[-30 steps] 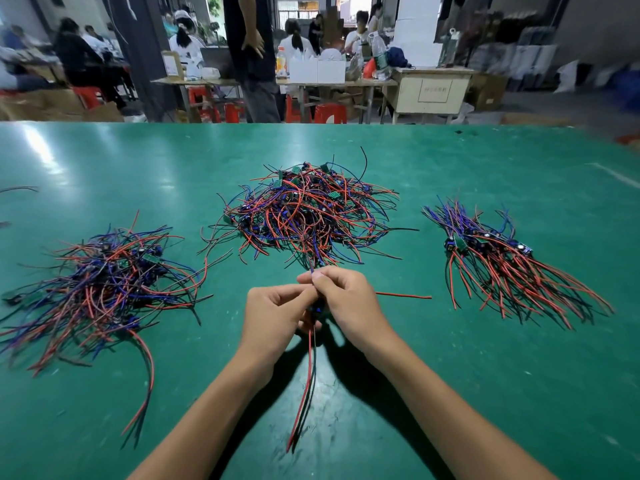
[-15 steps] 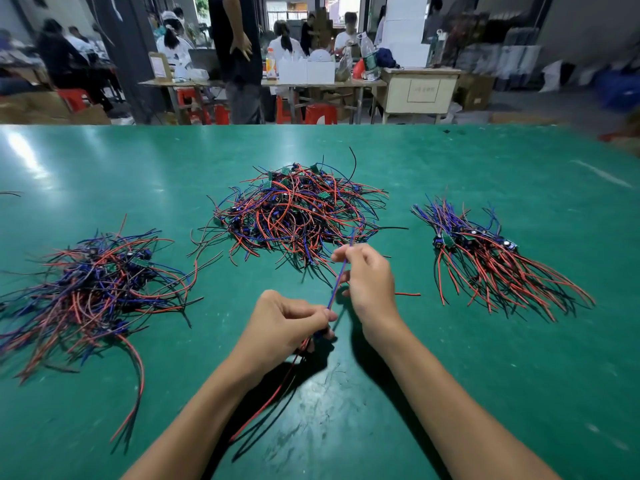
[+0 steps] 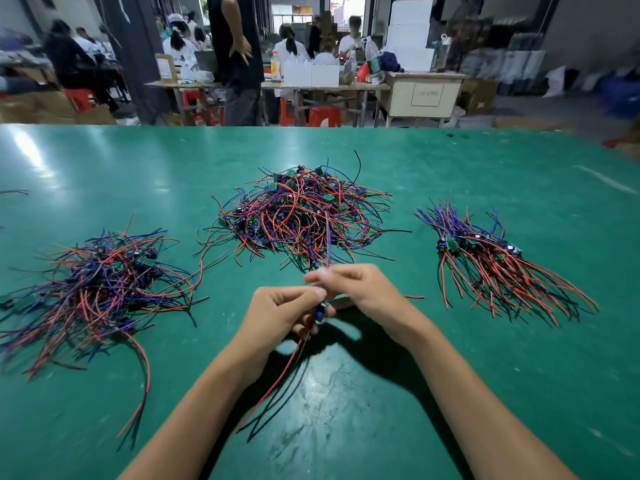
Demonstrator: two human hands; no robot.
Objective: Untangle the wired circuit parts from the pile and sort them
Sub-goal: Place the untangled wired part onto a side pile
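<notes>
Nearest, red and black wires (image 3: 277, 379) are trailing toward the camera from one circuit part (image 3: 320, 311), which the left hand (image 3: 277, 315) is gripping. The right hand (image 3: 363, 289) is pinching that part's blue wires (image 3: 327, 237), which are running up over the tangled middle pile (image 3: 301, 213). It is best to be drawing them out straight and slowly, then laying the part on the combed right pile (image 3: 491, 261). A looser pile (image 3: 93, 289) is lying at left.
</notes>
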